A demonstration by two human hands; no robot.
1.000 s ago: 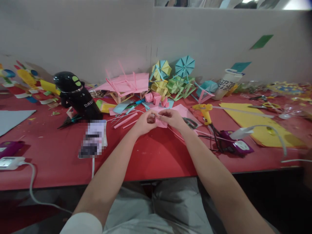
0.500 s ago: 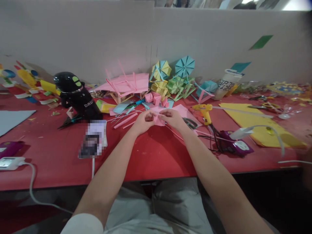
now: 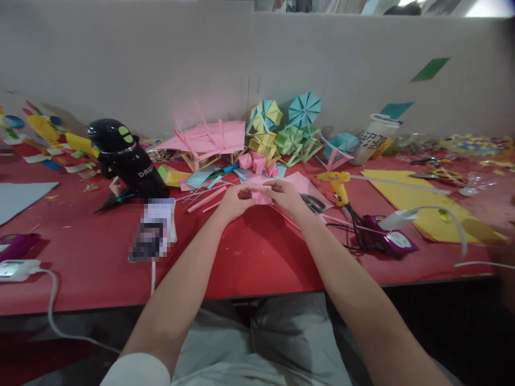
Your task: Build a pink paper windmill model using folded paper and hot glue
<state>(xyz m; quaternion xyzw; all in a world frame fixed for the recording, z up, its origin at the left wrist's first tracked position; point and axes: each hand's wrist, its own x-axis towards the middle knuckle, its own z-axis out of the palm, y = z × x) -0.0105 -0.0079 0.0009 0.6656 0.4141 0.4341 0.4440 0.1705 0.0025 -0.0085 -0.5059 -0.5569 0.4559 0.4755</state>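
The left hand [image 3: 236,206] and right hand [image 3: 287,198] both grasp a small piece of pink paper [image 3: 261,198] by its sides, fingertips pinched, above the red counter [image 3: 261,252]. The paper now shows a shorter front than half a second ago while the hands have barely shifted, which suggests it is being tilted or folded between the fingers, though the creases are too small to tell. Pink folded pieces [image 3: 257,162] sit just beyond, with rolled pink strips [image 3: 207,199] to the left and a yellow glue gun [image 3: 340,188] to the right.

The fingertips of both hands [image 3: 260,198] blur into the pink paper [image 3: 261,198]; the phone's screen [image 3: 152,230] is pixelated.
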